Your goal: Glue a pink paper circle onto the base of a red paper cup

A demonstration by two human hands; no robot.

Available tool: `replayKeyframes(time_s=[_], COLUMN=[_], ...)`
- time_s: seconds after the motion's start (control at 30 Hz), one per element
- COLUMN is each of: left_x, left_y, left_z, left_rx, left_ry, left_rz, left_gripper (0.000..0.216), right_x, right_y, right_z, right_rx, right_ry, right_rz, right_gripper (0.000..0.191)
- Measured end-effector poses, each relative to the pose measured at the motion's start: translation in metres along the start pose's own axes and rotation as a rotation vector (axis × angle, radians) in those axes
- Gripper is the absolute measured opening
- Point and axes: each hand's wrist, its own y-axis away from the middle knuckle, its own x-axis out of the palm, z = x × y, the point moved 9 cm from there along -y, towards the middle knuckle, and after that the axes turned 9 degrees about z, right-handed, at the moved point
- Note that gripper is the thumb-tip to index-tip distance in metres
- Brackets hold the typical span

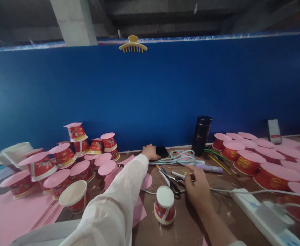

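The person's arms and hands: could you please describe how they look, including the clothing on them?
The left arm wears a loose, creased white sleeve that reaches to the wrist; the left hand has no glove. The right hand is also ungloved, its forearm bare, with only a pale edge of cloth at the picture's bottom. I see no rings or watch.

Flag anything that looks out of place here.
The yellow hair clip sits on the blue partition's top edge, odd because it's apart from everything on the table. Also, one cup at left stands mouth up, while the pink-topped cups beside it are upside down.
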Motion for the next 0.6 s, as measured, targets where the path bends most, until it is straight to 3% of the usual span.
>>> replayKeyframes(time_s=[0.6], left_x=[-0.0036], left_y=[-0.0066], left_z=[0.0043], left_rx=[0.063], left_ry=[-0.015], left_rz=[0.096], left_gripper=[0.078], right_x=[0.0062], right_y=[0.0003], right_z=[-0.0009], right_rx=[-0.012], right_ry=[0.006], right_rz=[0.063], right_gripper=[0.030])
